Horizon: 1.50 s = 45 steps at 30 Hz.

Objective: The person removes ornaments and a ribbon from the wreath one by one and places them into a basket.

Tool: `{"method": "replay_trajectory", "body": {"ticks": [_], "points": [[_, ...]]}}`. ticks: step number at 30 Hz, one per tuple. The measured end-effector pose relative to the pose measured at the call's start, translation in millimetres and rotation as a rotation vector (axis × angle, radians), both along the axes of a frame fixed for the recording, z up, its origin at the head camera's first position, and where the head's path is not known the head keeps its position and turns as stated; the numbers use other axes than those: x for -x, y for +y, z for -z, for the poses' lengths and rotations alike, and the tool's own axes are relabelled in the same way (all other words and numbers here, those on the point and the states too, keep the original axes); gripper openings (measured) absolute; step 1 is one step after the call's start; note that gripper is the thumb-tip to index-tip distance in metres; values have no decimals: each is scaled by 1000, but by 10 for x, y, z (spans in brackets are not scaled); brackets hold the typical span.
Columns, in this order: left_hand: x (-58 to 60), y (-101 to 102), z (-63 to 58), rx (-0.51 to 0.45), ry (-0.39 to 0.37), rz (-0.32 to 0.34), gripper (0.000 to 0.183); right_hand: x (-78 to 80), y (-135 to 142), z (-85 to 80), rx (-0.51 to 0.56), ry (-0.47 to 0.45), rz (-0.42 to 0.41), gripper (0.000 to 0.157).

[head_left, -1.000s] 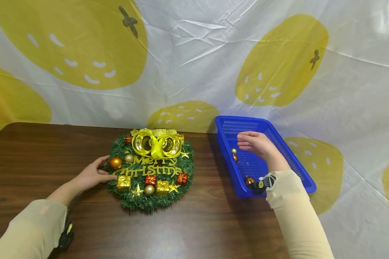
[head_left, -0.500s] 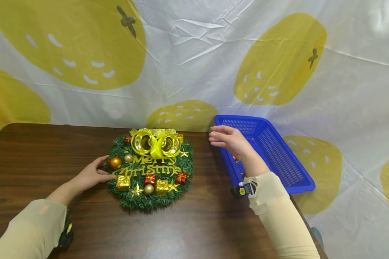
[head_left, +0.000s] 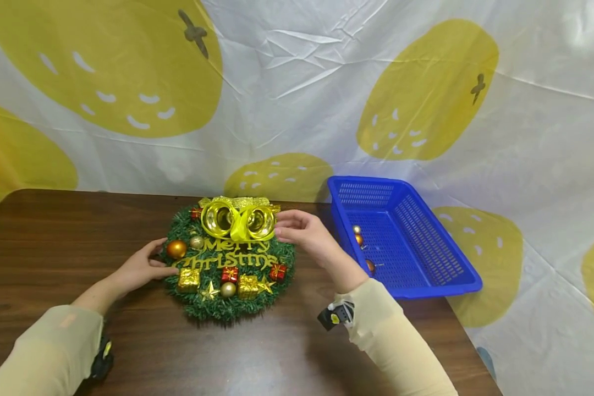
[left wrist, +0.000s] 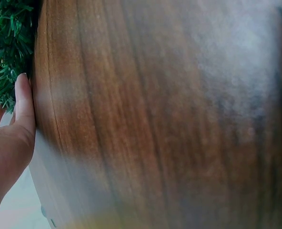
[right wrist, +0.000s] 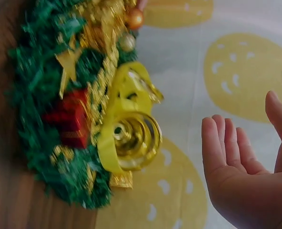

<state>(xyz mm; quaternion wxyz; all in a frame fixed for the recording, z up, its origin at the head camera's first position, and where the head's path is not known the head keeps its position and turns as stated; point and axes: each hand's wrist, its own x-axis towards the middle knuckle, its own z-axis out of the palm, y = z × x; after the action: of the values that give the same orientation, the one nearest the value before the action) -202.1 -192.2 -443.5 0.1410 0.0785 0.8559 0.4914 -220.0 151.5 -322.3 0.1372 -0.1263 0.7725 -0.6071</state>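
Observation:
A green tinsel Christmas wreath [head_left: 218, 311] lies on the table, with gold "Merry Christmas" lettering across it. Two gold bells [head_left: 259, 223] with a yellow ribbon bow sit at its top. My left hand [head_left: 135, 268] holds the wreath's left edge beside an orange ball [head_left: 176, 249]; in the left wrist view its thumb [left wrist: 24, 102] lies along the tinsel. My right hand [head_left: 311, 236] is beside the right bell, overlapping the wreath's edge in the head view. Its fingers are extended with nothing between them, and the right wrist view shows them apart from the bell.
A blue plastic basket [head_left: 457, 275] stands at the right, holding a few small gold and orange balls [head_left: 358, 240] along its left side. Brown wooden table [head_left: 267, 357] surrounds the wreath. Behind hangs a white cloth [head_left: 297, 88] printed with yellow fruit.
My right hand has moved left from over the blue basket to the bells on the wreath. The left hand and the wreath stay in place.

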Motion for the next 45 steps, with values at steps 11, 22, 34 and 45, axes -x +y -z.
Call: {"method": "replay_trajectory", "body": {"ticks": [11,22,34,45], "points": [[3,3,-12,-6,-8,-6,96,-147,-289,304,-104,64,-115,45],[1,5,-5,-2,-11,-1,95,-293,-496,531,-126,92,-197,46],[15,-11,26,-3,-6,2,95,-332,-593,686,-260,154,-215,47],[16,-10,16,1,-9,0,95,-354,-646,751,-423,272,-257,47]]}}
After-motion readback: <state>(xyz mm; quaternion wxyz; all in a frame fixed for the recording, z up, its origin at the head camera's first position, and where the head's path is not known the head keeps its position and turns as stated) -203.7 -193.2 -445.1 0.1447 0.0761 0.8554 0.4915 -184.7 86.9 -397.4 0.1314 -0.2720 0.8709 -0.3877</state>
